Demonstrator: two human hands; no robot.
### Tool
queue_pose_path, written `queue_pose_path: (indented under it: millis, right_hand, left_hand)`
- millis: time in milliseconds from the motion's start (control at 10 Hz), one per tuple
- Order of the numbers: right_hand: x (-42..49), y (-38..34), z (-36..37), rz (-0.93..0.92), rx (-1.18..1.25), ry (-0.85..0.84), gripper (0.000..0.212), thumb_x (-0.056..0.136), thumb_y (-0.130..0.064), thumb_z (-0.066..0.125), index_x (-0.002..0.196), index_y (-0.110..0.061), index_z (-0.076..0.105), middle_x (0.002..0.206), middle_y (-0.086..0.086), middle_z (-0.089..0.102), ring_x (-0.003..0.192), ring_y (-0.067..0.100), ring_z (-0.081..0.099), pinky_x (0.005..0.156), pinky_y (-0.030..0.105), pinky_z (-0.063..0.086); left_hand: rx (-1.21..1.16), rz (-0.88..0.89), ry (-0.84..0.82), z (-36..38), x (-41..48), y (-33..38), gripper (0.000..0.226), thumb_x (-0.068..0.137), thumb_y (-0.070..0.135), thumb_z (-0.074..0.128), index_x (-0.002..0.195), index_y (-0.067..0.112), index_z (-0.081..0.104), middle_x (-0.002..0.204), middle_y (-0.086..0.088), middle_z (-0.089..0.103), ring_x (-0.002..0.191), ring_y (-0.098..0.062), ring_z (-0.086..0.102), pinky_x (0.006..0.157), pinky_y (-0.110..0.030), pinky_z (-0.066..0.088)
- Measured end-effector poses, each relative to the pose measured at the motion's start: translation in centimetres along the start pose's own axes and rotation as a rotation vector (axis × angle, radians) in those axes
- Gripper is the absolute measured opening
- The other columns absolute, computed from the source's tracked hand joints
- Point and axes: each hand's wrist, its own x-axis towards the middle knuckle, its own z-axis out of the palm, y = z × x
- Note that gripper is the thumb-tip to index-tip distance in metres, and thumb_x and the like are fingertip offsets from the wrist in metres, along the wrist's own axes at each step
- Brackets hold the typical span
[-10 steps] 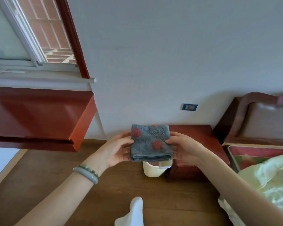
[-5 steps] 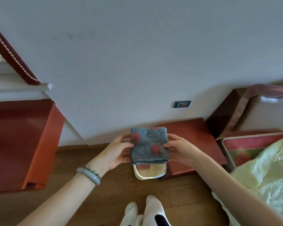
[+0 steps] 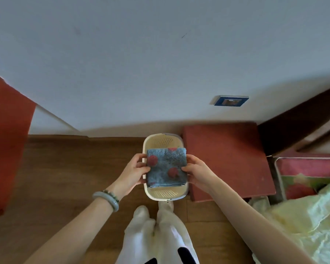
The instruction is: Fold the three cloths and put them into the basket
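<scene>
Already folded, the grey red-dotted cloth (image 3: 166, 168) hovers mid-frame over the cream basket (image 3: 168, 193), its sides pinched in the grip of left hand (image 3: 133, 172) and right hand (image 3: 196, 172); placing remains, other cloths unseen.

Basket (image 3: 166, 193) on floor (image 3: 74, 168), before wall | folded cloth (image 3: 166, 167) over basket, gripped between left hand (image 3: 133, 172) at left edge, right hand (image 3: 196, 172) at right edge | cabinet (image 3: 227, 159) just right of basket | bed (image 3: 309, 166) beyond, far right
</scene>
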Motion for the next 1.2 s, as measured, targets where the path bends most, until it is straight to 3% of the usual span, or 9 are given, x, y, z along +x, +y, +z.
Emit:
queue_pose_path:
  millis: [200,400,500,600,700,800,1000,1100,1200]
  right_hand:
    - [11.9,5.0,-0.8,0.047,0.020,0.115,0.052,0.083,0.015,0.040,0.126,-0.012,0.052,0.109,0.015,0.066,0.092,0.029,0.066,0.083,0.046,0.052]
    - [25.2,13.2,0.1,0.087,-0.024,0.352,0.054,0.082,0.009,0.038,0.130,-0.015,0.050,0.125,0.014,0.059,0.113,0.031,0.057,0.097,0.049,0.047]
    - [29.6,16.2,0.7,0.126,0.094,0.439,0.052,0.086,0.009,0.033,0.130,-0.013,0.050,0.127,0.015,0.058,0.117,0.034,0.054,0.101,0.048,0.044]
    - [34.5,19.5,0.8,0.104,0.153,0.450,0.046,0.088,0.009,0.034,0.124,-0.007,0.056,0.123,0.015,0.060,0.113,0.033,0.057,0.099,0.047,0.046]
    - [38.2,22.1,-0.1,0.126,0.164,0.479,0.036,0.089,0.007,0.038,0.116,-0.002,0.060,0.114,0.015,0.062,0.102,0.029,0.060,0.091,0.037,0.052]
    - [41.8,23.6,-0.9,0.120,0.173,0.461,0.033,0.089,0.009,0.039,0.113,0.000,0.060,0.106,0.015,0.059,0.091,0.025,0.057,0.064,0.016,0.050]
    - [46.1,24.9,-0.6,0.148,0.196,0.462,0.041,0.089,0.012,0.035,0.123,0.000,0.054,0.118,0.014,0.057,0.097,0.023,0.056,0.074,0.021,0.045]
    - [46.3,25.1,-1.1,0.162,0.060,0.469,0.050,0.086,0.014,0.032,0.130,-0.003,0.048,0.139,0.013,0.046,0.127,0.029,0.043,0.097,0.025,0.040]
    - [45.1,24.9,-1.2,0.160,0.019,0.484,0.049,0.086,0.013,0.031,0.129,-0.003,0.050,0.135,0.011,0.048,0.127,0.028,0.043,0.105,0.032,0.036]
  left_hand:
    - [-0.027,-0.056,0.024,-0.8,11.4,-6.0,0.036,0.096,-0.002,0.042,0.125,0.019,0.049,0.116,-0.006,0.062,0.105,-0.023,0.063,0.080,-0.043,0.058]
    - [-0.071,-0.030,0.137,-0.5,23.6,-14.6,0.046,0.090,-0.010,0.048,0.129,0.013,0.049,0.119,-0.011,0.060,0.108,-0.024,0.061,0.082,-0.033,0.054]
    - [-0.008,-0.003,0.342,0.6,27.4,-18.0,0.037,0.086,-0.009,0.050,0.106,0.021,0.060,0.104,-0.002,0.065,0.103,-0.024,0.061,0.082,-0.033,0.053]
    - [0.105,-0.024,0.491,1.3,32.4,-22.0,0.034,0.087,-0.003,0.046,0.099,0.022,0.064,0.097,0.005,0.063,0.099,-0.019,0.059,0.071,-0.015,0.044]
    - [-0.012,-0.159,0.621,2.2,36.9,-25.3,0.036,0.090,-0.006,0.039,0.121,-0.001,0.057,0.119,-0.015,0.061,0.113,-0.030,0.054,0.085,-0.017,0.036]
    - [-0.045,-0.208,0.682,2.6,41.2,-27.9,0.035,0.092,-0.003,0.038,0.121,-0.003,0.057,0.124,-0.022,0.059,0.118,-0.037,0.053,0.106,-0.039,0.038]
    - [-0.058,-0.207,0.779,2.2,45.6,-30.6,0.046,0.087,-0.001,0.042,0.131,0.010,0.052,0.132,-0.014,0.056,0.122,-0.034,0.051,0.107,-0.046,0.039]
    - [0.091,-0.331,0.835,1.7,45.1,-30.3,0.055,0.084,-0.001,0.046,0.138,0.006,0.040,0.143,-0.018,0.044,0.130,-0.037,0.041,0.111,-0.046,0.030]
    - [0.142,-0.373,0.807,1.9,43.8,-30.0,0.061,0.085,-0.003,0.044,0.143,0.005,0.029,0.149,-0.018,0.034,0.135,-0.037,0.034,0.114,-0.047,0.025]
